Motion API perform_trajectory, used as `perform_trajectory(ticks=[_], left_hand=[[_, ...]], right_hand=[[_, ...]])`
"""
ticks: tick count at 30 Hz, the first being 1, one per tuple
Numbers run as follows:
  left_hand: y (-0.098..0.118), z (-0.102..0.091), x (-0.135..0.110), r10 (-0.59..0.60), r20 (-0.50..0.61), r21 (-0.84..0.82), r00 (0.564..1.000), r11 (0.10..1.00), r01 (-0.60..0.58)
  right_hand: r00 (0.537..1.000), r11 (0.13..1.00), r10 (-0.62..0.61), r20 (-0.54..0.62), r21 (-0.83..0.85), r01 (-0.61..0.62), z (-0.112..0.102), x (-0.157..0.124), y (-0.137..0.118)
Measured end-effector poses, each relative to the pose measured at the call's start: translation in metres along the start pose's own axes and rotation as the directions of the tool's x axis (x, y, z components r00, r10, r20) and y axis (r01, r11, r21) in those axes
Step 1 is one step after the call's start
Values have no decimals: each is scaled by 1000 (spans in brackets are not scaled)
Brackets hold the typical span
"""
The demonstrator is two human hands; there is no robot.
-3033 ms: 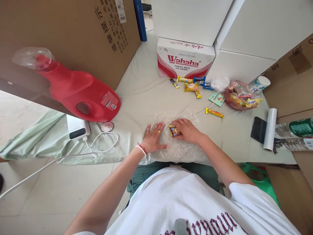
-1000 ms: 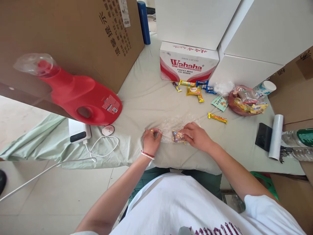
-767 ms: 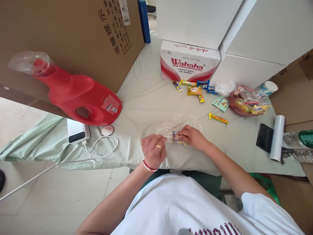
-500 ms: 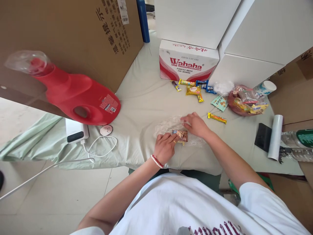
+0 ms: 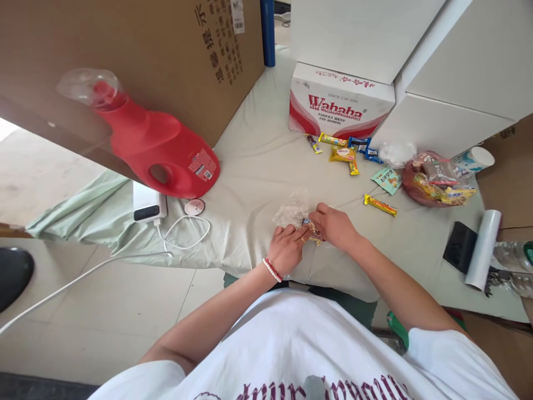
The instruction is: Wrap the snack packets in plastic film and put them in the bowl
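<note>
A small brown snack packet (image 5: 315,231) lies on a crumpled sheet of clear plastic wrap (image 5: 289,210) near the table's front edge. My left hand (image 5: 286,251), with a red and white bracelet at the wrist, presses its fingers on the packet's left end and holds it. Over the right side of the packet, my right hand (image 5: 335,226) is closed, its curled fingers gripping the thin wrap. Their tips are partly hidden against the packet. Forward and right of my hands lies a yellow snack bar (image 5: 380,205).
Several wrapped snacks (image 5: 343,154) lie before a Wahaba-style printed carton (image 5: 339,105). A reddish bowl of snacks (image 5: 410,180), a paper cup (image 5: 477,161) and a white roll (image 5: 483,250) stand right. Left are a red jug (image 5: 166,144) and a white power bank (image 5: 147,205) with a cable.
My right hand has come down and inward onto the packet, bringing the plastic wrap with it. My left hand stays on the packet. The whole view has shifted slightly.
</note>
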State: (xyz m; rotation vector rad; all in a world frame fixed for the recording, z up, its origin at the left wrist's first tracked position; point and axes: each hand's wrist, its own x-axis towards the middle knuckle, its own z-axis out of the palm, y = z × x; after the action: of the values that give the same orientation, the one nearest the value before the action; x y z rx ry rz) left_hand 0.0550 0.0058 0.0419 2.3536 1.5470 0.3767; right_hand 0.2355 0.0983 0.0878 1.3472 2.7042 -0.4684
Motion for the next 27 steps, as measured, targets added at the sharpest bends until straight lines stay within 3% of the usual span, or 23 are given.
perform_trajectory(ticks=[4, 7, 11, 13, 15, 17, 18, 19, 22, 24, 27], left_hand=[[-4, 8, -2, -34, -11, -15, 999, 999, 34], [-13, 16, -7, -47, -43, -139, 998, 989, 40], [-27, 23, -18, -64, -251, -436, 966, 898, -54], [-33, 23, -19, -238, -386, -542, 891, 841, -10], [-39, 19, -13, -506, -440, -618, 742, 770, 159], [-45, 15, 1, -710, -376, -651, 595, 659, 375], [-48, 12, 9, -764, -320, -639, 560, 610, 468], [-51, 10, 17, -788, -257, -605, 560, 583, 542], [-55, 3, 35, -764, -106, -462, 636, 605, 649], [-52, -1, 39, -732, -83, -408, 677, 645, 647], [-39, -8, 34, -653, -97, -515, 751, 679, 524]], right_hand=[[997, 999, -52, -63, -9, 52, 27, -29, -13], [990, 998, -66, -125, 3, 67, 45, -41, -19], [968, 994, -111, -223, -25, 108, 66, -49, -31], [954, 993, -112, -277, -54, 101, 74, -51, -37], [948, 994, -102, -302, -74, 83, 78, -51, -41], [948, 994, -95, -302, -81, 74, 78, -50, -42], [951, 994, -92, -297, -80, 72, 77, -49, -43], [953, 994, -90, -288, -79, 70, 76, -48, -43], [961, 995, -82, -264, -71, 65, 70, -47, -43], [963, 996, -71, -260, -63, 56, 69, -47, -43], [963, 998, -62, -263, -44, 52, 69, -46, -43]])
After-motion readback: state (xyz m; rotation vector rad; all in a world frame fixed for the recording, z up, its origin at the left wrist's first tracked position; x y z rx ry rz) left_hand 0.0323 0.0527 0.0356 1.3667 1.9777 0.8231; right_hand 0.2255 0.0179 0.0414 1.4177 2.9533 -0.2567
